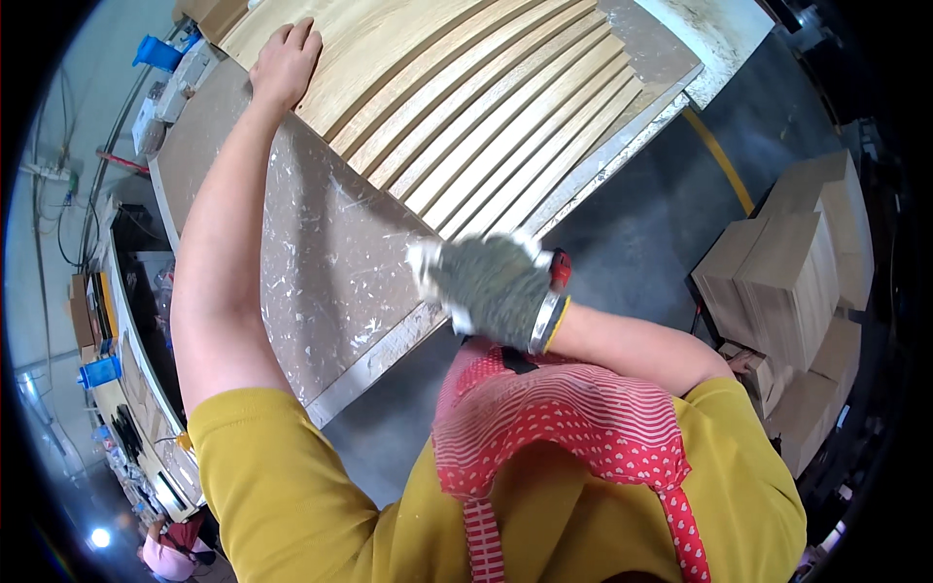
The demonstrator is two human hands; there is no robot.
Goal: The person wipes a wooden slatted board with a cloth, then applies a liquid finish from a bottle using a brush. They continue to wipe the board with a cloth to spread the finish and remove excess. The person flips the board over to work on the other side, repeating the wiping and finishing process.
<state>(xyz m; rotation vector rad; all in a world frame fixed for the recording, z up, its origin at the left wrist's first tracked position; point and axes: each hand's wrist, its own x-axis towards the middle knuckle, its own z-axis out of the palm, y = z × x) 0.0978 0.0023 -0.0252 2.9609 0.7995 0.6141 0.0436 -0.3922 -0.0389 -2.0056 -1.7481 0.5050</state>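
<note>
My bare left hand [287, 63] lies with stretched fingers on a pale wooden board [374, 49] at the upper left of the work table. Beside that board, several narrow, gently curved wooden slats [505, 121] lie in a row with dark gaps between them. My right hand [496, 285] wears a grey-green glove with whitish fingertips and is at the near ends of the slats. Motion smears it, and its fingers are not clear. A small red and black object [560, 269] shows at the glove's cuff; whether it is held is unclear.
The brown, paint-flecked table [335, 267] has a pale metal edge. Stacked cardboard boxes [792, 277] stand on the right, where a hand reaches in. A blue container [158, 53] is at the upper left. Another person [175, 554] is at the far lower left.
</note>
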